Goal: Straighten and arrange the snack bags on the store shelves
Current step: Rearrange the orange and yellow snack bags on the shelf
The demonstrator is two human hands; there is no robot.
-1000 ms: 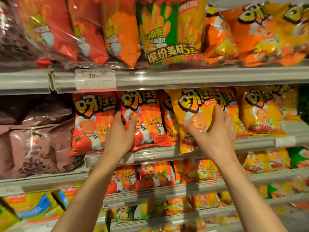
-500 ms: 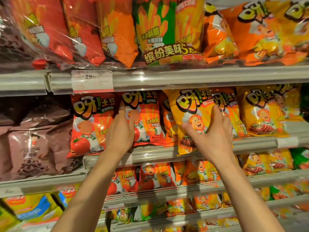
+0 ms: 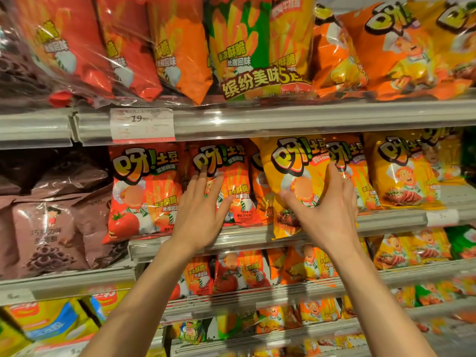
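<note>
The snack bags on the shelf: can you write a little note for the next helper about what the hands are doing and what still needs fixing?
Left hand: open, straight fingers pressing flat on the red-orange crinkly snack bag in the middle shelf row.
Right hand: fingers and thumb spread round the front of the yellow-orange snack bag, gripping it.
That yellow-orange bag is tilted and its bottom hangs over the grey metal shelf rail.
Done: the red tomato snack bag beside the left hand stands facing out.
Left: push the yellow-orange bag back, upright and in line with its neighbours.
</note>
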